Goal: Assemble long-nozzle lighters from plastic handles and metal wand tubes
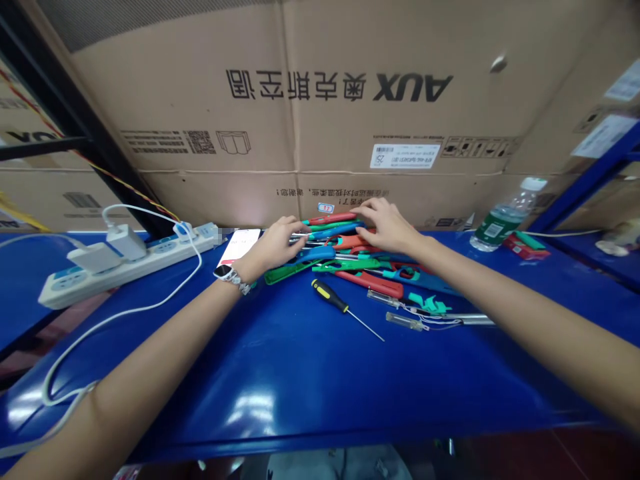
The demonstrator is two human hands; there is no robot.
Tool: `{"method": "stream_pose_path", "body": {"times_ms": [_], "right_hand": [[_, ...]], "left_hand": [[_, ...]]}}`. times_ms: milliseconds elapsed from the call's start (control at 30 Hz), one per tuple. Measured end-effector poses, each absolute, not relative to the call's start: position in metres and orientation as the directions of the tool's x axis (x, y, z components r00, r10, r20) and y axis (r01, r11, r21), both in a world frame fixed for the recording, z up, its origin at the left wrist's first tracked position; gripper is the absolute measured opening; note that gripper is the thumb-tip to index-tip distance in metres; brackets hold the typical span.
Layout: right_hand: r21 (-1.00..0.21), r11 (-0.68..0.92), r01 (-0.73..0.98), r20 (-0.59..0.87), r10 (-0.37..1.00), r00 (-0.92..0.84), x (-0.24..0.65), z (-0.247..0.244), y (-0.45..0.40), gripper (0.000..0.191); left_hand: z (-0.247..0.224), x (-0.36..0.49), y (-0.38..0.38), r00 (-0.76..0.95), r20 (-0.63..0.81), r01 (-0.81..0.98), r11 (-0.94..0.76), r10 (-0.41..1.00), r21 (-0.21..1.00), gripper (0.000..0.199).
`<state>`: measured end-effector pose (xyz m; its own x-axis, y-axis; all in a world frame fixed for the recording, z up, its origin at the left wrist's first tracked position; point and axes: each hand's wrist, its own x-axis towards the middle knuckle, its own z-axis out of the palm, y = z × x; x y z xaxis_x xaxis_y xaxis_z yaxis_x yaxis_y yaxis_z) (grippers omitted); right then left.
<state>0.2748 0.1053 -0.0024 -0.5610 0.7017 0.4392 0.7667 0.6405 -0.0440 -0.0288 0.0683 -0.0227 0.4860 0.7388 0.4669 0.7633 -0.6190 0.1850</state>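
Observation:
A pile of long-nosed lighters (345, 265) in red, green, blue and orange lies on the blue table against the cardboard. At the pile's left end is my left hand (279, 243), its fingers curled round the lighters' ends. My right hand (389, 225) reaches over the upper right end, thumb and fingers on either side of the top lighters. A black-and-yellow screwdriver (329, 295) rests in front of the pile. Right of it are clear lighter inserts (404, 322) with white wires, a teal plastic piece (430, 305) and a metal tube (477, 319).
A white power strip (150, 259) with plugged-in chargers and a loose cable (175, 293) occupies the left. Beside my left hand lies a white phone-like slab (240, 245). A water bottle (503, 217) and a red box (527, 248) stand right. Large cardboard boxes (330, 40) form the back.

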Motion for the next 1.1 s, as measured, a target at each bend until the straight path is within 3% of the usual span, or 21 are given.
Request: {"method": "stream_pose_path", "body": {"times_ms": [133, 267, 333, 500, 600, 733, 833, 933, 1100], "right_hand": [[-0.073, 0.713, 0.698, 0.476, 0.640, -0.604, 0.256, -0.005, 0.074, 0.038], [-0.033, 0.769, 0.638, 0.325, 0.612, -0.721, 0.227, -0.010, 0.054, 0.039], [-0.004, 0.768, 0.640, 0.259, 0.619, -0.741, 0.215, -0.011, 0.053, 0.037], [0.038, 0.760, 0.648, 0.201, 0.630, -0.750, 0.202, -0.005, 0.057, 0.028], [0.057, 0.753, 0.655, 0.165, 0.640, -0.751, 0.204, 0.001, 0.054, 0.021], [0.081, 0.768, 0.635, 0.175, 0.617, -0.768, 0.209, 0.003, 0.047, 0.020], [-0.027, 0.766, 0.642, 0.222, 0.631, -0.744, 0.212, -0.002, 0.045, 0.012], [-0.168, 0.724, 0.669, 0.241, 0.688, -0.685, 0.212, -0.007, 0.045, 0.013], [-0.291, 0.728, 0.621, 0.229, 0.683, -0.694, 0.209, -0.013, 0.049, 0.010]], "left_hand": [[-0.022, -0.036, 0.044, 0.515, 0.413, 0.747, -0.630, 0.751, 0.214, 0.040], [-0.027, -0.043, 0.038, 0.550, 0.313, 0.767, -0.617, 0.775, 0.179, 0.037], [-0.029, -0.044, 0.038, 0.546, 0.300, 0.760, -0.613, 0.782, 0.217, 0.032], [-0.036, -0.042, 0.035, 0.505, 0.359, 0.701, -0.615, 0.785, 0.360, 0.024], [-0.039, -0.044, 0.031, 0.490, 0.399, 0.676, -0.627, 0.775, 0.387, 0.023], [-0.043, -0.050, 0.028, 0.468, 0.424, 0.657, -0.626, 0.775, 0.420, 0.037], [-0.045, -0.055, 0.027, 0.431, 0.420, 0.664, -0.596, 0.799, 0.452, 0.049], [-0.046, -0.056, 0.028, 0.447, 0.385, 0.694, -0.585, 0.807, 0.420, 0.042], [-0.047, -0.053, 0.030, 0.443, 0.353, 0.690, -0.565, 0.824, 0.453, 0.039]]}}
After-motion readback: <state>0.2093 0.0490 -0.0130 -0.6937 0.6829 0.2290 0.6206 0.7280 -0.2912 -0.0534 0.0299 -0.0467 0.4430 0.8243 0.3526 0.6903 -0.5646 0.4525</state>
